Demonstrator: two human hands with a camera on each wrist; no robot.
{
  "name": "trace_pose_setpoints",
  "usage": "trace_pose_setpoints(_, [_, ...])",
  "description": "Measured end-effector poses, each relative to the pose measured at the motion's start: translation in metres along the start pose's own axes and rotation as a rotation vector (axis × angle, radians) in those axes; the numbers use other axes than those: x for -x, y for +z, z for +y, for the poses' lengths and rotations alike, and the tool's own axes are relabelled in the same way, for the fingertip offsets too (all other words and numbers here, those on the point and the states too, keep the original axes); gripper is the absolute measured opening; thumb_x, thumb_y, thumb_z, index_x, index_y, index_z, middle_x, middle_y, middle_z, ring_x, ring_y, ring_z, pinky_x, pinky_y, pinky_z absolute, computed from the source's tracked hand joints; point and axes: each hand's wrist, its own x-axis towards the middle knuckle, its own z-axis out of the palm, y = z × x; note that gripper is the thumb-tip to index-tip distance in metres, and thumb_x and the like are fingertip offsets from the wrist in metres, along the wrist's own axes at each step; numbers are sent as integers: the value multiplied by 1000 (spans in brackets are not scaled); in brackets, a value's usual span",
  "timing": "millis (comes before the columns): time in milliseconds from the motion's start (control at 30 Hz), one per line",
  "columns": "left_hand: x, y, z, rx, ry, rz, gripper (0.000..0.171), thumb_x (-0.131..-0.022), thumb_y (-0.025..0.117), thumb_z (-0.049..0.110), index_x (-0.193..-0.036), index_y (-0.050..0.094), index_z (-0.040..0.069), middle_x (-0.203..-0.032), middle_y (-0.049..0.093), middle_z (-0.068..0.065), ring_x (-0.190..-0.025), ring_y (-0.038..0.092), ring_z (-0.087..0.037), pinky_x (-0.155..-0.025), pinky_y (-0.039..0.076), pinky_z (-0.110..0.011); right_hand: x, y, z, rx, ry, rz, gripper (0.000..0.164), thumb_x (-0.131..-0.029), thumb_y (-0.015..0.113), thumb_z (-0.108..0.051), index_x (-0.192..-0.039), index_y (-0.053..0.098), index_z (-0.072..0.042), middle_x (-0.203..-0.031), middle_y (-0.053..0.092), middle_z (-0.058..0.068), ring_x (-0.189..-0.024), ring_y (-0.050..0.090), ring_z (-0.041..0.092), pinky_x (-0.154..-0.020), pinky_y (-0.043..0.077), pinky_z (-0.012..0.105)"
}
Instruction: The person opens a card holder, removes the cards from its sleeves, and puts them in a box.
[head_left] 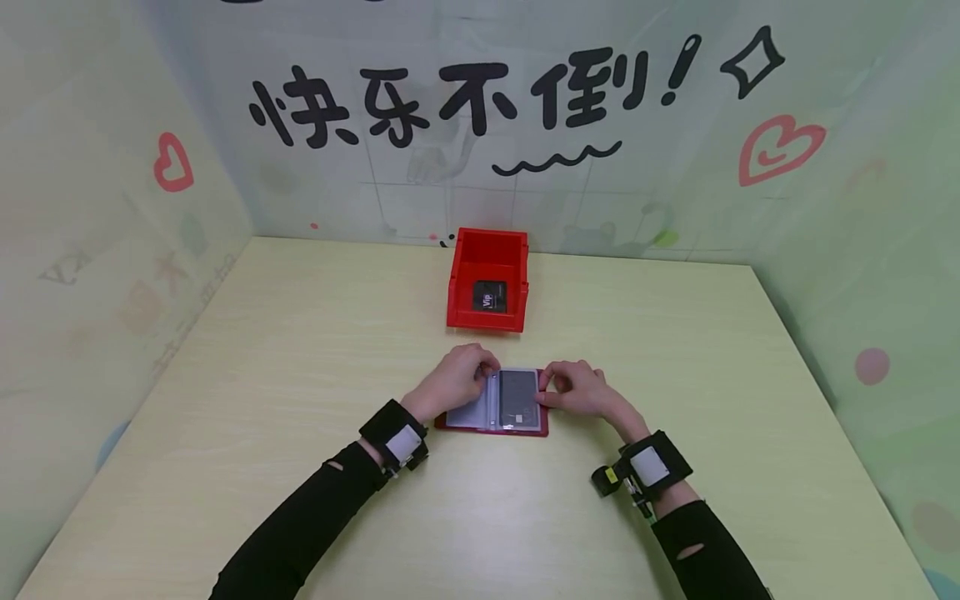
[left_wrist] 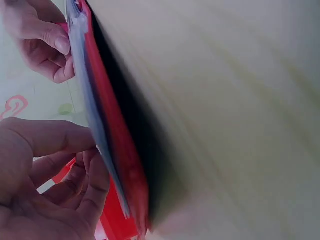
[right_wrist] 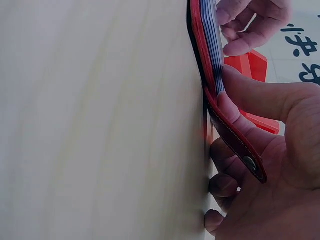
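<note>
A red card holder [head_left: 543, 431] lies spread on the table, clear plastic sleeves [head_left: 467, 417] on its left side and a dark grey card [head_left: 517, 400] in the right-hand pocket. My left hand [head_left: 456, 379] is over the left sleeves near the spine, its thumb and bent fingertips against the sleeves in the left wrist view. At the right edge, my right hand [head_left: 576, 390] pinches the holder between thumb and index finger, other fingers on the table. In the right wrist view a strap [right_wrist: 232, 137] with a metal snap sticks out beneath that thumb.
Behind the holder stands a red plastic bin [head_left: 451, 300] with a black card [head_left: 490, 297] marked "Vip" inside. A printed backdrop [head_left: 480, 200] with lettering rises at the table's rear edge, and patterned panels flank both sides. Each wrist wears a black camera strap.
</note>
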Motion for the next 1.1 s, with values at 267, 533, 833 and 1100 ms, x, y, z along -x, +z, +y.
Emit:
trace_pose_setpoints(267, [-3, 4, -6, 97, 2, 3, 20, -93, 64, 4, -112, 73, 2, -89, 63, -8, -80, 55, -17, -73, 46, -24, 2, 0, -1, -6, 5, -2, 14, -91, 73, -27, -91, 65, -15, -65, 44, -2, -71, 45, 17, -83, 23, 45])
trace_pose_setpoints(533, [-1, 2, 1, 141, -46, -24, 25, -95, 66, 8, -118, 73, 3, -98, 68, -10, -85, 57, -18, -76, 49, -25, 2, 0, 0, -10, -2, -3, 15, -91, 73, -27, -91, 65, -15, -64, 44, -3, -70, 45, 16, -82, 23, 44])
trace_pose_setpoints(833, [0, 3, 0, 171, -63, -12, 26, -95, 65, 9, -119, 74, 4, -107, 73, -11, -87, 60, -18, -77, 51, -26, 2, 2, -1, -15, -7, -3, 15, -90, 74, -27, -91, 65, -15, -63, 44, -4, -70, 45, 16, -82, 23, 45])
trace_pose_setpoints(1100, [-2, 3, -2, 233, -80, -2, 23, -95, 64, 8, -114, 75, 3, -100, 74, -10, -84, 60, -17, -74, 50, -23, 1, 3, 0, -2, -8, 7, 15, -90, 74, -27, -91, 65, -15, -63, 45, -3, -69, 45, 15, -81, 23, 44])
